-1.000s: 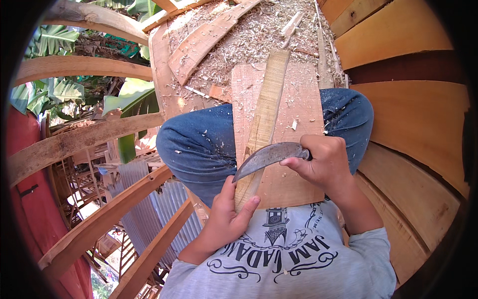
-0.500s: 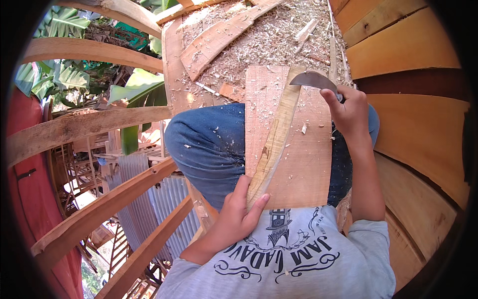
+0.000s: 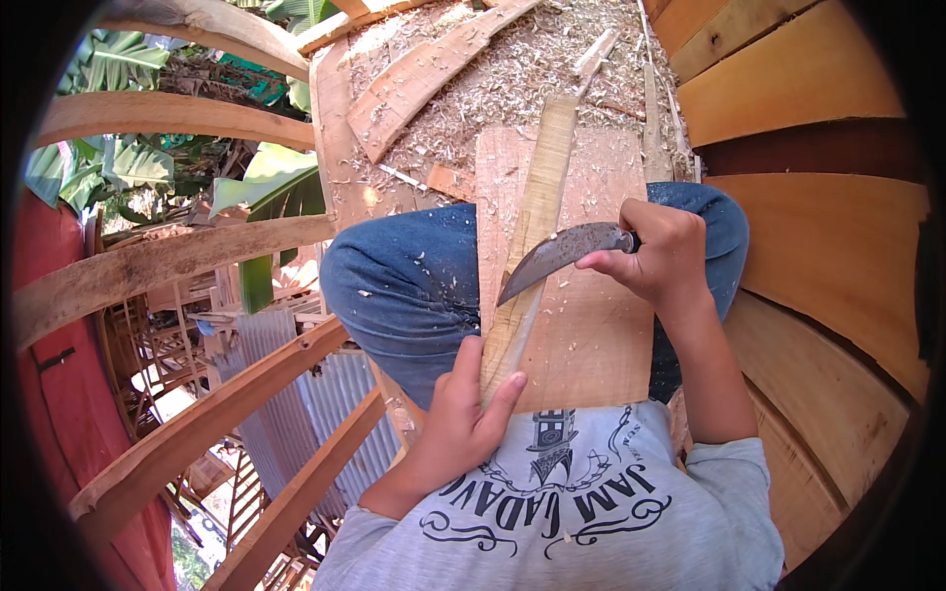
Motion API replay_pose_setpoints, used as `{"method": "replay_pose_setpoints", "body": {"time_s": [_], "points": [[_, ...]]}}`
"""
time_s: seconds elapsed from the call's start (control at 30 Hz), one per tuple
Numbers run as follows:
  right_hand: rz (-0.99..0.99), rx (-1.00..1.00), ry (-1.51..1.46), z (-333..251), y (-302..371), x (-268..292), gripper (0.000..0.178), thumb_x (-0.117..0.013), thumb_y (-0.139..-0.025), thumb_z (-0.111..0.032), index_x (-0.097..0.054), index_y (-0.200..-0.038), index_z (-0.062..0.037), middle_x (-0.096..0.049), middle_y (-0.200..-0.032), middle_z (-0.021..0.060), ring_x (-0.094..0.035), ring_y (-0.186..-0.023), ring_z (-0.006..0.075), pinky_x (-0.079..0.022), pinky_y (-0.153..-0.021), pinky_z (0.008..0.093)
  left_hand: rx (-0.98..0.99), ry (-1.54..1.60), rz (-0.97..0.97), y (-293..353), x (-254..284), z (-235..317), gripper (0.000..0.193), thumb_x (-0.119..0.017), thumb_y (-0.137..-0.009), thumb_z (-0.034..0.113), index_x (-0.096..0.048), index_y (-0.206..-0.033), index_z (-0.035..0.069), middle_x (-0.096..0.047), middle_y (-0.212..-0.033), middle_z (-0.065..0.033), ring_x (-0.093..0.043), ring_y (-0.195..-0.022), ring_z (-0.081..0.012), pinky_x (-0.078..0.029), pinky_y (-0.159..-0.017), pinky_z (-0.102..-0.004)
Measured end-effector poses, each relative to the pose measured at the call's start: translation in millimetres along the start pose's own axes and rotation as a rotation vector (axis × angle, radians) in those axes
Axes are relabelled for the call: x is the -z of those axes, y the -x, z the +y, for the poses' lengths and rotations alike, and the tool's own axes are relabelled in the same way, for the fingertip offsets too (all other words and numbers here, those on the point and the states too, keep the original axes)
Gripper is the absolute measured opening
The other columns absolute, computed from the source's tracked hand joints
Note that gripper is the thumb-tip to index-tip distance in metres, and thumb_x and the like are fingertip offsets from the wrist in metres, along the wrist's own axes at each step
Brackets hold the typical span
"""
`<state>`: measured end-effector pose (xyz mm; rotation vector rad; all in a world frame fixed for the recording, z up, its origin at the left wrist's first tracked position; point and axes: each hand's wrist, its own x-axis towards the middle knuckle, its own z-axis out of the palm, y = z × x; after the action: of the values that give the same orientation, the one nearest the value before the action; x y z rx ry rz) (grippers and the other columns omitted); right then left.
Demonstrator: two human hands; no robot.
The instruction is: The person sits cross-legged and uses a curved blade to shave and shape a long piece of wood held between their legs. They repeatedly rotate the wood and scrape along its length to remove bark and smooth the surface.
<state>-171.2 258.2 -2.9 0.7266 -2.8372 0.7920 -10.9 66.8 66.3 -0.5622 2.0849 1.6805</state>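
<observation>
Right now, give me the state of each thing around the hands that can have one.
Left grip: closed on strip, near end.
Right grip: closed on knife.
Knife: bare, crossing over strip; contact unclear.
Strip: slanted over board.
Board: across jeans.
Jeans: knees bent, flecked.
Shavings: loose, scattered.

open-sided woodworking shop | strewn shavings (image 3: pixel 517 74) | offcut board (image 3: pixel 424 79) | timber rails (image 3: pixel 187 117)

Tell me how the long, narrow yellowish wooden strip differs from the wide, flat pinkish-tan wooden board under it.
The yellowish wooden strip is narrow; the pinkish-tan wooden board is much broader. The strip slants on top; the board lies straighter beneath it. The left hand grips the strip, while neither hand grips the board. Both are wood.
</observation>
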Motion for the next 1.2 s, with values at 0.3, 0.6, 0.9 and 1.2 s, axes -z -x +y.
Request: {"method": "replay_pose_setpoints", "body": {"time_s": [0.3, 0.6, 0.9, 1.2], "points": [[0.036, -0.303, -0.041, 30.9, -21.9, 7.0, 0.072, -0.061, -0.071, -0.070, -0.051, -0.053, -0.0010, -0.046, -0.046, 0.0142, -0.053, -0.045, 0.0315, -0.040, -0.043, 0.0351, 0.018, 0.019, -0.075, 1.7, -3.3, -7.6, 0.028, -0.057, -0.089, 0.010, -0.043, -0.109, -0.003, -0.061, -0.085, -0.0211, -0.064, -0.081, -0.0222, -0.047, -0.069, -0.0309], [-0.128, 0.040, -0.107, -19.6, 12.4, 5.7, 0.065, -0.067, -0.066, -0.067, -0.055, -0.054, -0.0043, -0.051, -0.048, 0.0118, -0.056, -0.044, 0.0284, -0.043, -0.042, 0.0354, 0.002, 0.141, -0.045, -4.1, -0.1, -10.6, 0.027, -0.058, -0.089, 0.011, -0.045, -0.108, -0.002, -0.061, -0.086, -0.0171, -0.058, -0.079, -0.0127, -0.045, -0.067, -0.0281], [0.086, -0.658, -0.002, 127.2, -30.1, 33.6, 0.074, -0.046, -0.087, -0.065, -0.055, -0.064, 0.0054, -0.047, -0.052, 0.0140, -0.052, -0.053, 0.0242, -0.041, -0.055, 0.0365, -0.031, 0.212, -0.186, 5.5, 6.9, -6.7, 0.028, -0.058, -0.090, 0.013, -0.045, -0.111, -0.001, -0.054, -0.070, -0.0033, -0.048, -0.053, -0.0054, -0.038, -0.049, -0.0210], [-0.100, -0.110, -0.245, -27.6, 38.2, 20.8, 0.063, -0.066, -0.072, -0.062, -0.050, -0.054, -0.0035, -0.052, -0.050, 0.0132, -0.055, -0.045, 0.0298, -0.041, -0.043, 0.0350, 0.144, 0.548, -0.087, -2.4, 6.7, -2.4, 0.034, -0.054, -0.092, 0.009, -0.040, -0.123, 0.000, -0.047, -0.066, 0.0033, -0.039, -0.048, -0.0012, -0.032, -0.042, -0.0177]]}}
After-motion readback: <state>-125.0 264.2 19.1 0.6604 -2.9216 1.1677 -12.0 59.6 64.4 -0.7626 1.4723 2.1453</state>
